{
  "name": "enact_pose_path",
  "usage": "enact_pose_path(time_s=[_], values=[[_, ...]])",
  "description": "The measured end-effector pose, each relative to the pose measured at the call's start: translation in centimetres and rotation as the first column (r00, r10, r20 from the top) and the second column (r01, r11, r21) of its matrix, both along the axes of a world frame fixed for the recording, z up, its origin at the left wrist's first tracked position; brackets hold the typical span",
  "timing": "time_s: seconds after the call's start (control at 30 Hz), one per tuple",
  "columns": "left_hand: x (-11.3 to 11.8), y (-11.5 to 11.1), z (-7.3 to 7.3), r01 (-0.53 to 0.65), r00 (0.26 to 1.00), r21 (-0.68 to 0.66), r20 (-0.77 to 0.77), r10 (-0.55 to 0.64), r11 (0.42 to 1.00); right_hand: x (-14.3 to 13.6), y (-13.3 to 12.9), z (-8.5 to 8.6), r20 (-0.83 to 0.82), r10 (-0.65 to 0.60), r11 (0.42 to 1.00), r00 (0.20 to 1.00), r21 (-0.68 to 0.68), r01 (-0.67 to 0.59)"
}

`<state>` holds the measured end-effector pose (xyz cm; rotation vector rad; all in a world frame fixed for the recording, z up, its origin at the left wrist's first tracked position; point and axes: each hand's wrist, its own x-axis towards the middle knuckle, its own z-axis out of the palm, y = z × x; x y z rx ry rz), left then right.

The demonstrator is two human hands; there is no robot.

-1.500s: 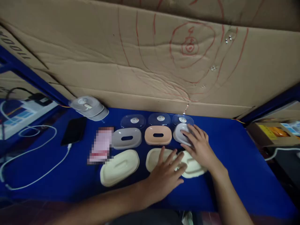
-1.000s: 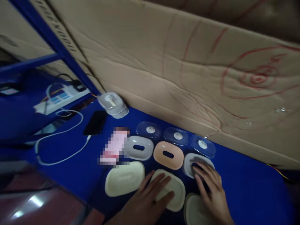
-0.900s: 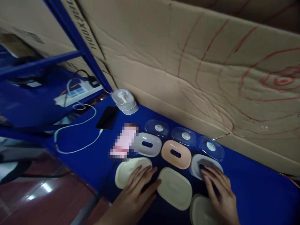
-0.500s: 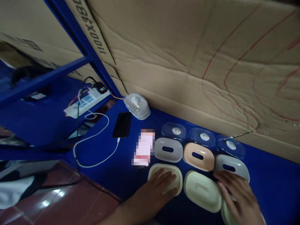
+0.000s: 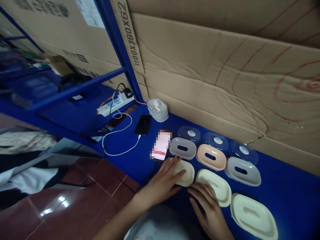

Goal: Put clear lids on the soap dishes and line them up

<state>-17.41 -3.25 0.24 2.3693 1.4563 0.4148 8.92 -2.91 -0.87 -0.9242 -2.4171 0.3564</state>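
Observation:
My left hand point(image 5: 166, 176) rests with spread fingers on the leftmost cream tray point(image 5: 186, 172). My right hand point(image 5: 206, 206) has its fingers apart at the near left edge of the middle cream tray point(image 5: 220, 188); it grips nothing. To the right lies a third cream tray point(image 5: 253, 216), untouched. Behind them is a row of slotted lids: a grey one point(image 5: 176, 151), a peach one point(image 5: 220, 160) and a light grey one point(image 5: 253, 175). Farther back lie three clear covers with round stickers point(image 5: 185, 133) point(image 5: 215, 140) point(image 5: 243, 151).
A lit phone point(image 5: 161, 145) with a blurred screen lies left of the lids. Beyond it are a dark phone point(image 5: 143, 124) on a white cable, a closed box point(image 5: 158, 113) and a power strip point(image 5: 115, 106). Cardboard point(image 5: 190, 73) walls the back of the blue table point(image 5: 287, 186).
My right hand has moved left from the rightmost cream tray to the middle one. My left hand stays on the left tray, nearer its left side. The camera view has shifted.

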Motion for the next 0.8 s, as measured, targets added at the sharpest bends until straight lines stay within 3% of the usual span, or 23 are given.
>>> enact_pose_path(time_s=[0.13,0.27,0.37,0.47,0.6,0.7,0.8], values=[[0.5,0.7,-0.1,0.033,0.998,0.024,-0.058,-0.031,0.999,0.2,-1.0,-1.8,0.041,0.052,0.996,0.998,0.065,-0.054],[0.4,1.0,0.2,0.059,0.996,0.033,-0.074,-0.056,0.998,-0.7,-1.8,-1.9,0.017,0.079,0.99,0.997,0.112,-0.08],[0.1,0.9,0.4,0.085,0.994,0.036,-0.076,-0.082,0.996,-0.8,-2.2,-1.1,-0.013,0.087,0.987,0.996,0.138,-0.084],[0.3,0.3,1.0,0.124,0.988,0.018,-0.097,-0.121,0.992,-0.2,-3.6,0.1,0.047,0.18,0.975,0.983,0.121,-0.184],[1.7,-2.8,2.9,0.146,0.982,-0.035,-0.115,-0.149,0.989,0.2,-7.2,1.9,0.182,0.271,0.959,0.945,0.03,-0.281],[2.2,-5.5,4.9,0.256,0.966,-0.093,-0.002,-0.257,0.962,0.2,-9.2,3.4,0.186,0.239,0.971,0.953,-0.044,-0.235],[1.0,-6.1,5.7,0.25,0.966,-0.048,0.077,-0.246,0.967,0.7,-8.5,4.2,0.119,0.116,0.992,0.986,0.034,-0.121]])
